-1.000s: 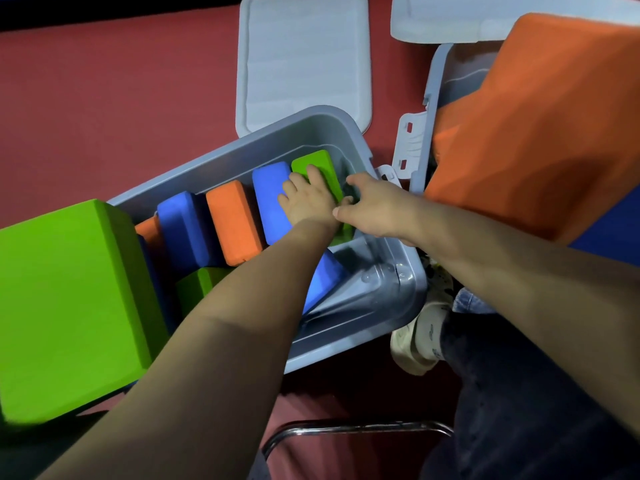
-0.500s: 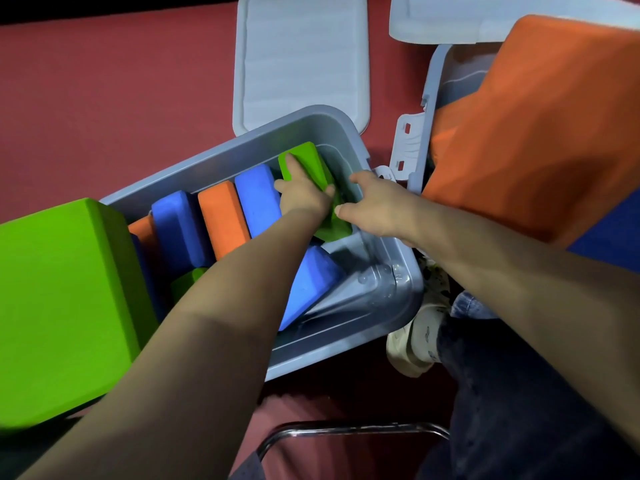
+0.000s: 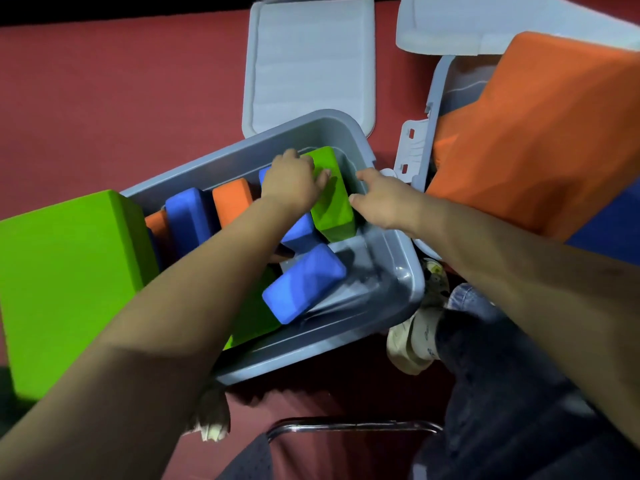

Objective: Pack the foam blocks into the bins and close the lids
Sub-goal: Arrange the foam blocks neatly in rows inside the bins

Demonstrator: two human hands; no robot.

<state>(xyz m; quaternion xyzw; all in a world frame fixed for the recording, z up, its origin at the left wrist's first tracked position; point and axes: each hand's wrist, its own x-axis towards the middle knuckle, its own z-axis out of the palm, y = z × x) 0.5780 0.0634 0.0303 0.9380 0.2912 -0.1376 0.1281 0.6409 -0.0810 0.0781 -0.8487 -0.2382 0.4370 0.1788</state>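
A grey bin (image 3: 401,271) on the red floor holds several foam blocks standing in a row: blue (image 3: 187,216), orange (image 3: 232,202), another blue mostly under my arm, and a green block (image 3: 332,199) at the right end. My left hand (image 3: 294,181) grips the green block's upper left edge, thumb across its face. My right hand (image 3: 384,199) rests at the bin's right rim beside that block, fingers relaxed. A loose blue block (image 3: 304,282) lies tilted in the bin's near part, over a green one (image 3: 252,323).
The bin's lid (image 3: 311,57) lies flat behind it. A second bin (image 3: 440,95) at right carries a big orange block (image 3: 540,133), with another lid (image 3: 450,26) behind. A large green block (image 3: 65,278) stands at left. A shoe (image 3: 415,334) and chair frame (image 3: 353,426) lie near.
My left hand slid off the blue block and onto the green one, which rose and tilted toward the bin's far right corner. The right hand stayed at the rim.
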